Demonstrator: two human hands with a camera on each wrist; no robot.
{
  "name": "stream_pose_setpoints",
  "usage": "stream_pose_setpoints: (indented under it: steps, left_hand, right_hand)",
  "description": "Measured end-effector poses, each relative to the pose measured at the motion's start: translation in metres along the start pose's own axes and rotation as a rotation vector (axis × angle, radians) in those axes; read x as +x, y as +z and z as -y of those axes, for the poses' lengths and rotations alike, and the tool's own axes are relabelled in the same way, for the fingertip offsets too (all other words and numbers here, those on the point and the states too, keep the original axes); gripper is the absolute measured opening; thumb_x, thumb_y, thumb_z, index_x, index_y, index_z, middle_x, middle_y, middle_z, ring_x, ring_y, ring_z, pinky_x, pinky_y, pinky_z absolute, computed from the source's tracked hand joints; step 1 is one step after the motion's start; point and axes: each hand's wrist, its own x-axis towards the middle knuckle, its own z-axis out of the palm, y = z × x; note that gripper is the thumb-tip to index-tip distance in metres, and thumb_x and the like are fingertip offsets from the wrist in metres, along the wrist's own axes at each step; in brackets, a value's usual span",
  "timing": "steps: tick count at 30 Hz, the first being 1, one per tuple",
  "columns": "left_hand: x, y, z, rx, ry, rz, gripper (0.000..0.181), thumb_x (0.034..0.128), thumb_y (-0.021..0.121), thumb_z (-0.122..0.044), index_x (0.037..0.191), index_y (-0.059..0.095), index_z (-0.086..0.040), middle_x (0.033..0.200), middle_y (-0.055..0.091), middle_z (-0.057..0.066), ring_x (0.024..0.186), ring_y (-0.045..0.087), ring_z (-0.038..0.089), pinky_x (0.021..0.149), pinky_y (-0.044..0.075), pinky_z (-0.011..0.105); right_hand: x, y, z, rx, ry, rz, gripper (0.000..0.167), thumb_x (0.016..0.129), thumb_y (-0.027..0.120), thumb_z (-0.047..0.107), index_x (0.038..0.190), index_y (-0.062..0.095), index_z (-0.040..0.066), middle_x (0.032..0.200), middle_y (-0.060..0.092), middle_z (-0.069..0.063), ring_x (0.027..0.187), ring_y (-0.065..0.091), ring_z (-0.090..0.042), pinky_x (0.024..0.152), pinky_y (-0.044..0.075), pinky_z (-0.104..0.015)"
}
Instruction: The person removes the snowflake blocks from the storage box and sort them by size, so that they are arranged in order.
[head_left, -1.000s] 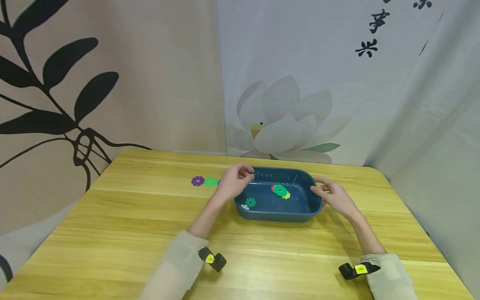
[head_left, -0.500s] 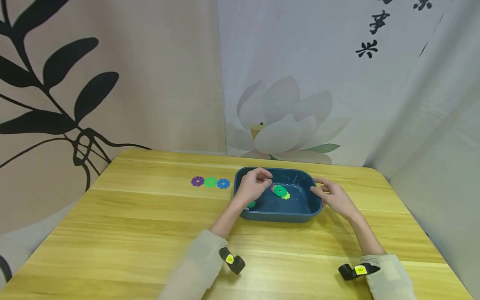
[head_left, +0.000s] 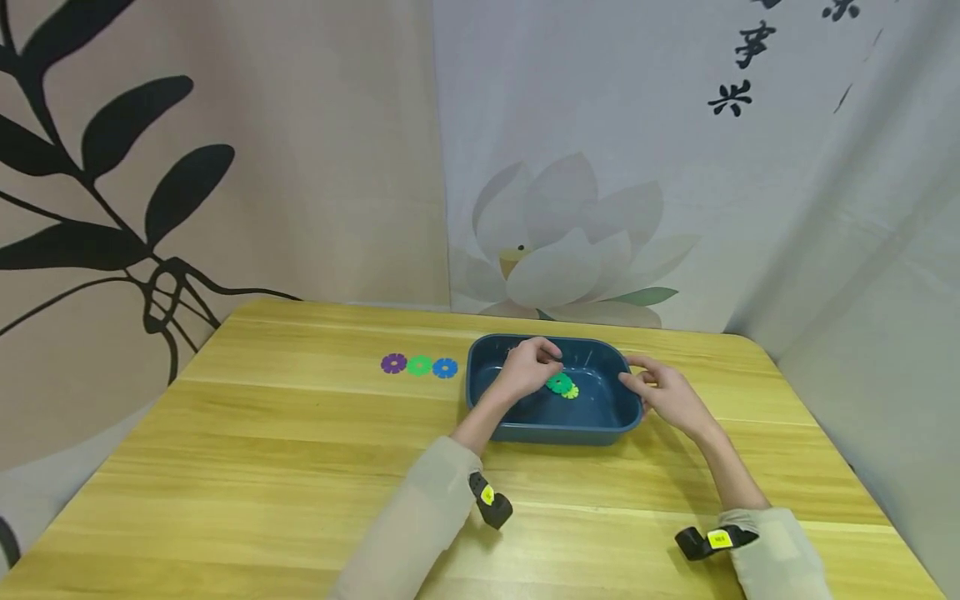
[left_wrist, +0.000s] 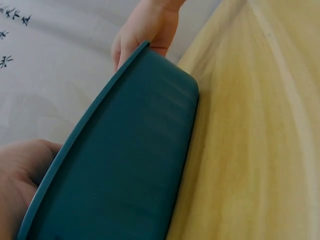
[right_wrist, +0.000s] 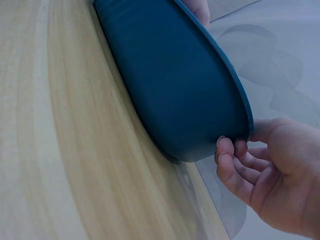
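A dark blue plastic basin [head_left: 558, 435] stands on the wooden table. My left hand [head_left: 529, 367] hangs over its inside with loosely bent fingers, near a green notched plastic disc [head_left: 558, 382] and a yellow-green one [head_left: 572, 392] on the basin floor. Nothing shows between those fingers, and the fingertips are partly hidden. At the right end, my right hand [head_left: 667, 396] grips the basin's rim, thumb over the edge and fingers against the outer wall. In the right wrist view, the curled fingers of the right hand [right_wrist: 280, 172] touch that wall.
To the left of the basin, a purple disc [head_left: 393, 363], a light green disc [head_left: 420, 365] and a blue disc [head_left: 445, 368] lie in a row on the table [head_left: 285, 450]. Behind the table's far edge hangs a printed curtain [head_left: 360, 167].
My left hand has moved right, from the basin's left rim to over its middle, uncovering the blue disc on the table. The right hand has kept its grip on the rim.
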Motion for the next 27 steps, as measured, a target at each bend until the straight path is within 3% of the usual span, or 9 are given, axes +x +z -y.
stream_pose_setpoints:
  steps: [6, 10, 14, 18, 23, 27]
  left_hand:
    - [0.0093, 0.0033, 0.001, -0.061, -0.077, 0.082, 0.024, 0.0968, 0.067, -0.009, 0.118, 0.065, 0.002, 0.101, 0.065, 0.009, 0.094, 0.063, 0.029, 0.078, 0.054, 0.036]
    - [0.0109, 0.0032, 0.0026, -0.102, -0.098, 0.137, 0.027, 0.0973, 0.066, -0.009, 0.122, 0.064, 0.002, 0.105, 0.063, 0.01, 0.092, 0.062, 0.029, 0.08, 0.055, 0.038]
    - [0.0116, 0.0028, 0.0039, -0.043, -0.085, 0.182, 0.032, 0.0975, 0.066, -0.009, 0.128, 0.063, -0.001, 0.118, 0.062, 0.013, 0.093, 0.06, 0.022, 0.08, 0.055, 0.036]
    - [0.0108, 0.0041, 0.0039, 0.035, -0.087, 0.222, 0.036, 0.0961, 0.068, -0.007, 0.131, 0.062, -0.002, 0.127, 0.061, 0.016, 0.097, 0.063, 0.024, 0.078, 0.056, 0.033]
    - [0.0099, 0.0059, 0.0031, 0.086, -0.087, 0.235, 0.035, 0.0915, 0.071, 0.001, 0.127, 0.066, -0.001, 0.123, 0.062, 0.017, 0.097, 0.064, 0.026, 0.073, 0.056, 0.03]
    - [0.0098, 0.0075, 0.0027, 0.124, -0.105, 0.215, 0.04, 0.0846, 0.074, 0.009, 0.123, 0.066, 0.002, 0.117, 0.06, 0.018, 0.087, 0.063, 0.022, 0.068, 0.057, 0.028]
  right_hand:
    - [-0.0035, 0.0015, 0.0045, 0.011, -0.003, 0.005, 0.056, 0.104, 0.059, 0.024, 0.148, 0.041, -0.006, 0.089, 0.067, -0.017, 0.059, 0.062, -0.026, 0.061, 0.057, -0.044]
    - [-0.0046, 0.0016, 0.0061, 0.006, -0.003, 0.005, 0.057, 0.104, 0.059, 0.026, 0.148, 0.041, -0.005, 0.093, 0.067, -0.019, 0.058, 0.062, -0.025, 0.062, 0.057, -0.045]
    - [-0.0042, 0.0007, 0.0065, -0.008, -0.006, -0.005, 0.057, 0.104, 0.059, 0.027, 0.148, 0.041, -0.005, 0.094, 0.067, -0.02, 0.059, 0.062, -0.023, 0.063, 0.057, -0.044]
    - [-0.0051, 0.0001, 0.0076, -0.016, -0.002, 0.002, 0.057, 0.104, 0.059, 0.027, 0.148, 0.041, -0.005, 0.094, 0.067, -0.02, 0.06, 0.062, -0.023, 0.063, 0.057, -0.043]
    - [-0.0056, 0.0005, 0.0082, -0.007, 0.003, 0.007, 0.058, 0.104, 0.059, 0.028, 0.149, 0.04, -0.005, 0.091, 0.066, -0.018, 0.06, 0.062, -0.025, 0.064, 0.057, -0.043]
    - [-0.005, 0.0006, 0.0073, 0.004, 0.001, 0.009, 0.058, 0.104, 0.059, 0.028, 0.149, 0.04, -0.004, 0.088, 0.065, -0.017, 0.06, 0.062, -0.027, 0.064, 0.057, -0.044]
